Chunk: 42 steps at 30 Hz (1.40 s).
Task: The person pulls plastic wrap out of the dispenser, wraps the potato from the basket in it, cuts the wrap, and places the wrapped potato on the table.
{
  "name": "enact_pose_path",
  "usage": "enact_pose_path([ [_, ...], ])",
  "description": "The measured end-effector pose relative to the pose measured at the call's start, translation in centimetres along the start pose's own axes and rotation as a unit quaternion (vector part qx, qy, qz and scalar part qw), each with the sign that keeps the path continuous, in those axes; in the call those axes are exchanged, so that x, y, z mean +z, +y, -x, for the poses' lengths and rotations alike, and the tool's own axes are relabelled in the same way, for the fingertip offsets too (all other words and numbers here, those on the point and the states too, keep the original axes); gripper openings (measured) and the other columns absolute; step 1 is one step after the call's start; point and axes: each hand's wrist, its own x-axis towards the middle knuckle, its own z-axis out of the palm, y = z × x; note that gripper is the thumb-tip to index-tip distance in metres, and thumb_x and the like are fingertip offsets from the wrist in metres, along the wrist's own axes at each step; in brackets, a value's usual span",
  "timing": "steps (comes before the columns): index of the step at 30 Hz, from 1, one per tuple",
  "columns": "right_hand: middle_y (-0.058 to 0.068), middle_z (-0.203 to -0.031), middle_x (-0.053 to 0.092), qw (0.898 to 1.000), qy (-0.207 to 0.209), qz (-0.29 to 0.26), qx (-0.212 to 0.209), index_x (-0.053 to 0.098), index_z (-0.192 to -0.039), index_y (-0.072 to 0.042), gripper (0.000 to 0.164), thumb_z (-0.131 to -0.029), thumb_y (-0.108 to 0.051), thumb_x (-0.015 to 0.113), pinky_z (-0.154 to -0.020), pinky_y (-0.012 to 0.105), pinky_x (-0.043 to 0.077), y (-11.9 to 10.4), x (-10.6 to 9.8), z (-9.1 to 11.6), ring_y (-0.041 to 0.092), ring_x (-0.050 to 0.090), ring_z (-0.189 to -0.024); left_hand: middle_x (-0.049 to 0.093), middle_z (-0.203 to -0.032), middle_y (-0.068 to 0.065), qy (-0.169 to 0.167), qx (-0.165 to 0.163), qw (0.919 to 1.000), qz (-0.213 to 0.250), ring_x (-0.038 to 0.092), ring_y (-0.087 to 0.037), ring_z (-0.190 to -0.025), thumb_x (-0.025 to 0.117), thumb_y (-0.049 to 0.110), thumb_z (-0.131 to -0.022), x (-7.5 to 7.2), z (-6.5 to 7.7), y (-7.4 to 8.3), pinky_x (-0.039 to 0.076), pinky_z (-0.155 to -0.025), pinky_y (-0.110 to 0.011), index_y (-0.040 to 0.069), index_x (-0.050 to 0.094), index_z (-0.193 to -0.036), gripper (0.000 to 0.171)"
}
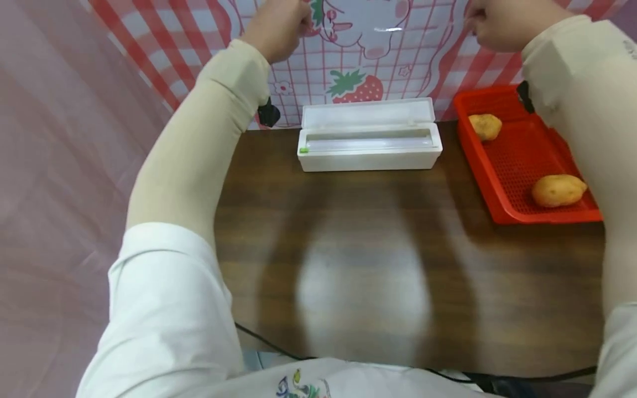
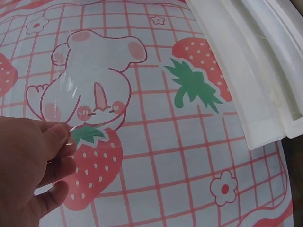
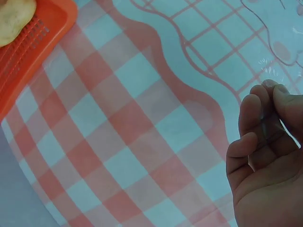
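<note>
At the top of the head view my left hand [image 1: 281, 27] is raised over the far side of the table, thumb and index finger pinching a clear sheet of cling film. Glints on the film [image 2: 71, 87] show beside the fingertips in the left wrist view. Level with it on the right, my right hand [image 1: 512, 25] pinches the film's other side between thumb and fingertips; the rest of its fingers are loosely bent. Between and below both hands stands a white cling film dispenser [image 1: 370, 161], lid [image 1: 368, 113] raised, with a clear roll [image 1: 368, 143] inside.
A red basket [image 1: 478, 171] at the right holds two potatoes, one nearer [image 1: 558, 190] and one farther [image 1: 485, 126]. Behind the dispenser lies a red-and-white checked cloth [image 1: 303, 72] with strawberry prints. A black cable [image 1: 269, 344] runs along the brown table's [image 1: 358, 232] near edge.
</note>
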Motion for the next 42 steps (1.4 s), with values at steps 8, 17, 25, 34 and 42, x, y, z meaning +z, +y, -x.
enact_pose_path([
  [8,0.036,-0.131,0.047,0.999,-0.032,0.015,-0.006,0.050,-0.138,0.013,0.045,-0.104,-0.016,0.048,-0.093,0.072,0.043,1.3,0.6,-1.2,0.052,0.045,-0.104,0.065,-0.123,-0.005,-0.043,-0.011,0.9987,0.025,0.055,-0.013,-0.096,0.041,0.014,-0.107,0.2,-1.6,-0.4,0.048,-0.087,-0.025,0.008,0.067,-0.126,0.033],
  [17,0.035,-0.130,0.050,1.000,-0.026,-0.007,0.010,0.048,-0.141,0.012,0.048,-0.106,-0.021,0.046,-0.090,0.068,0.048,1.3,0.8,-1.0,0.049,0.050,-0.099,0.065,-0.108,-0.005,-0.050,0.009,0.9985,0.021,0.052,-0.010,-0.082,0.045,0.014,-0.107,0.1,-1.4,-0.5,0.047,-0.076,-0.024,0.006,0.068,-0.113,0.026],
  [25,0.034,-0.131,0.052,1.000,0.001,-0.001,-0.012,0.050,-0.140,0.011,0.046,-0.106,-0.021,0.046,-0.091,0.068,0.048,0.3,-0.1,-1.8,0.048,0.051,-0.100,0.051,-0.078,-0.003,-0.035,0.029,0.9988,-0.019,0.041,-0.013,-0.064,0.041,0.004,-0.101,-1.8,-1.4,-1.2,0.037,-0.057,-0.025,0.010,0.048,-0.076,0.027],
  [34,0.033,-0.133,0.052,1.000,0.019,-0.013,-0.010,0.051,-0.140,0.009,0.046,-0.106,-0.022,0.045,-0.090,0.064,0.051,-0.2,-0.7,-1.8,0.047,0.052,-0.101,0.055,-0.084,-0.004,-0.011,0.028,0.9995,-0.008,0.045,-0.014,-0.070,0.043,0.005,-0.103,-2.5,-0.9,-1.3,0.040,-0.062,-0.027,0.009,0.056,-0.082,0.025],
  [42,0.033,-0.131,0.054,0.999,0.045,0.003,-0.018,0.052,-0.138,0.010,0.045,-0.107,-0.020,0.043,-0.082,0.052,0.050,-0.4,-1.6,-2.1,0.045,0.054,-0.099,0.055,-0.083,-0.006,0.005,0.028,0.9995,-0.011,0.045,-0.016,-0.070,0.044,-0.001,-0.097,-3.4,-1.6,-1.3,0.040,-0.062,-0.029,0.007,0.056,-0.080,0.022],
])
